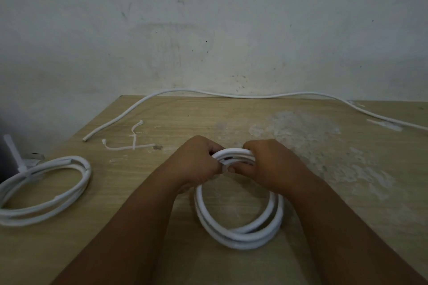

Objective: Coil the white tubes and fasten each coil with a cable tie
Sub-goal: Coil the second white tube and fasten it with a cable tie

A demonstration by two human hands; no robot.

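Note:
A white tube coil of about three loops lies in front of me on the wooden table. My left hand and my right hand both grip its far side, thumbs meeting under the loops. Any tie between my fingers is hidden. A second coil rests at the left with a cable tie sticking up from it. A long uncoiled tube runs along the table's far edge. Two loose cable ties lie crossed left of my hands.
A stained white wall stands right behind the table. The table's left edge slants past the second coil. Pale worn patches mark the wood on the right. A small flat white strip lies near the tube at far right.

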